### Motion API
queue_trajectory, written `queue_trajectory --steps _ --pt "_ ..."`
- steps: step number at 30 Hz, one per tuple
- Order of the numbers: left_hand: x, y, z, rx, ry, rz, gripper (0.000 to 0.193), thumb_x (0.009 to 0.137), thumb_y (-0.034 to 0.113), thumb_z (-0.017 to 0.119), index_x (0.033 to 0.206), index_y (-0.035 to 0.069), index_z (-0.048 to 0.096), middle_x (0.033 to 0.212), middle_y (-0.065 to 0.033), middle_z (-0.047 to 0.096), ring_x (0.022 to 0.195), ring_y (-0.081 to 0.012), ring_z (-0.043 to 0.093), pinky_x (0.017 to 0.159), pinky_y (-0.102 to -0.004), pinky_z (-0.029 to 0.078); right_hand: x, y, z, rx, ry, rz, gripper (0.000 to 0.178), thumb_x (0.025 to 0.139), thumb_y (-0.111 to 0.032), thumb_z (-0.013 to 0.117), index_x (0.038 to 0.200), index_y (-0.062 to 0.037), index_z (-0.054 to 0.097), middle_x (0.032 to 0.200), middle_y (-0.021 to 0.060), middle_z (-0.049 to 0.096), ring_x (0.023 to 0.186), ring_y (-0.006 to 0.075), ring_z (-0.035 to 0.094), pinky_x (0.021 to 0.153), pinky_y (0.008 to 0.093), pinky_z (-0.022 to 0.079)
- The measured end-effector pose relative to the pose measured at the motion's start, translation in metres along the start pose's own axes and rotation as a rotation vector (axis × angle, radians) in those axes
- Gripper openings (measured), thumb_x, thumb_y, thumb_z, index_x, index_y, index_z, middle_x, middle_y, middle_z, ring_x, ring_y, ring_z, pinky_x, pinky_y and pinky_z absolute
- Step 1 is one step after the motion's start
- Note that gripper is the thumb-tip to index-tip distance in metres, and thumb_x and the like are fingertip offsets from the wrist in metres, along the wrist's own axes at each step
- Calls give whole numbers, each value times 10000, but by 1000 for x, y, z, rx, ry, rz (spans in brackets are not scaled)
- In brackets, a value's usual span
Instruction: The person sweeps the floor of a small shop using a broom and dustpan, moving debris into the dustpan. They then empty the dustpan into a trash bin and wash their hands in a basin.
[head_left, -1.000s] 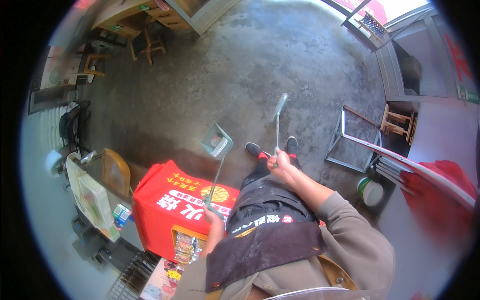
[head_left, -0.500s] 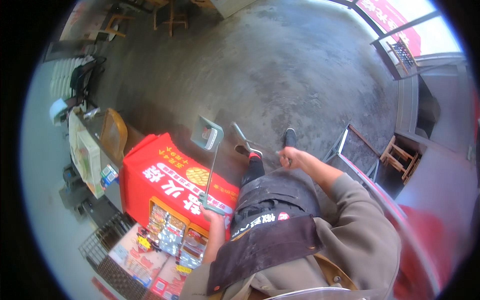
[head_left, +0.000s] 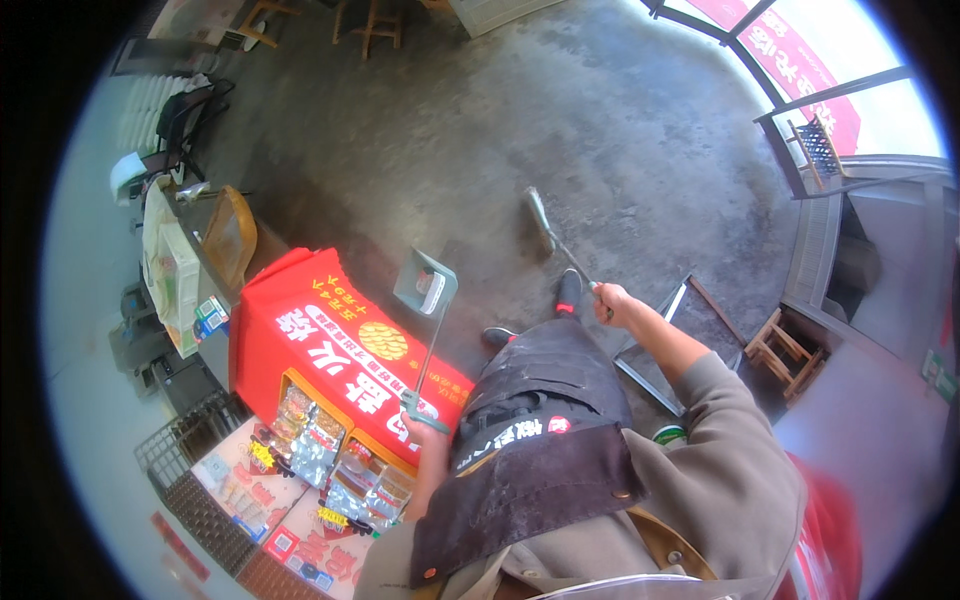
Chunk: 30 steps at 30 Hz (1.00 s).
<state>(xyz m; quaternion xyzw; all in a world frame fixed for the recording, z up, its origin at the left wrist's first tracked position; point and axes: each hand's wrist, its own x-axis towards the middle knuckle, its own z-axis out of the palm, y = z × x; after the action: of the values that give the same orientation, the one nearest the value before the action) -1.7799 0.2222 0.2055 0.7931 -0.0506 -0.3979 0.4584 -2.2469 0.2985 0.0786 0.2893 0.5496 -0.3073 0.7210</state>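
My left hand [head_left: 427, 434] is closed around the grey-green handle of a long-handled dustpan [head_left: 408, 276]. The dustpan's open pan hangs ahead of that hand, in front of a red cloth. Farther right, my right hand [head_left: 612, 303] grips the end of a broom [head_left: 561, 247]. The broom slants forward and left from my fist, its pale head low over the grey concrete floor [head_left: 430, 140]. Whether the bristles touch the floor I cannot tell. Broom and dustpan are apart, with the broom head to the right of the pan.
Left of me stands a table under a red printed cloth [head_left: 300, 310], with orange-edged trays [head_left: 345, 440] of packets. A wooden chair [head_left: 230, 235] is beyond it. To my right are a metal frame [head_left: 650, 385] and a wooden stool [head_left: 785, 350]. A glazed door frame [head_left: 780, 100] is far right.
The broom head has swung forward and right, away from the dustpan, and my right hand has moved slightly forward and right. My feet have stepped, and the view has shifted.
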Motion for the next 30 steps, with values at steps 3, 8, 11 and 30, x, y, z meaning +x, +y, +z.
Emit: queue_trajectory --steps 3,8,11,30 --pt "-11 4 7 -20 8 -46 533 905 421 520 1159 -46 555 1115 -131 604 983 -286 618 848 -393 527 -24 16 -2 -32 -125 25 189 983 -292 419 1171 -279 434 616 -29 366 449 81 305 404 240 253" --pt "-17 5 7 15 14 -33 552 902 433 526 1184 -41 540 1144 -135 589 969 -302 621 854 -399 527 -3 40 24 -110 -139 125 156 975 -276 431 875 -157 446 584 -16 361 428 81 301 378 237 222" --pt "-11 1 2 -36 -27 -63 516 902 434 528 1151 -17 559 1088 -119 596 931 -285 623 814 -391 530 45 31 39 -160 -163 280 277 968 -265 438 729 -129 409 540 -12 342 401 85 283 361 240 206" --pt "25 -4 -7 -113 -92 -106 571 923 467 434 1235 -5 506 1211 -131 556 1088 -288 568 948 -404 464 -21 -34 10 -153 -94 24 365 971 -266 459 1330 -298 405 616 -14 397 435 86 302 387 255 240"
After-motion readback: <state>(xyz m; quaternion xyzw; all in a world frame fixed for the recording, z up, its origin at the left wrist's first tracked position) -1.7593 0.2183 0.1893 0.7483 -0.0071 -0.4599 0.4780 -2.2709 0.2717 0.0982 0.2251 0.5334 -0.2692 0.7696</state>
